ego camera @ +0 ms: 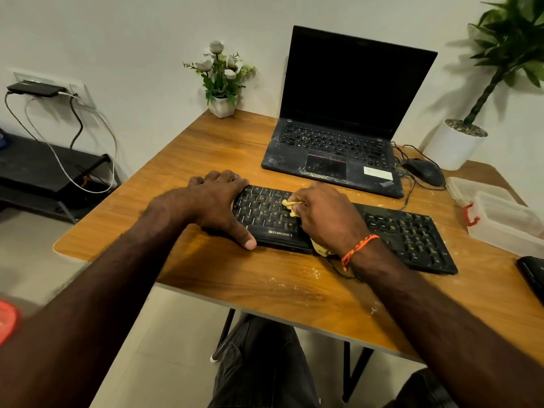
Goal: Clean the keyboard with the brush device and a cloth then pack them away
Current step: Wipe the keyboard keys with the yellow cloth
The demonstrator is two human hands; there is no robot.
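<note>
A black keyboard [406, 234] with yellow letters lies across the middle of the wooden table [235, 278]. My left hand [217, 201] grips its left end, fingers curled over the far edge and thumb along the front edge. My right hand [326, 216] holds a bunched yellow cloth [290, 205] down on the keys near the middle. More of that cloth shows under my wrist at the keyboard's front edge. No brush device is in sight.
A dusty open laptop [332, 154] stands behind the keyboard, a black mouse [424, 171] with cables to its right. A clear plastic box [506, 219] with a red latch sits at the right. A flower pot [222, 106] and a white planter [453, 144] stand at the back.
</note>
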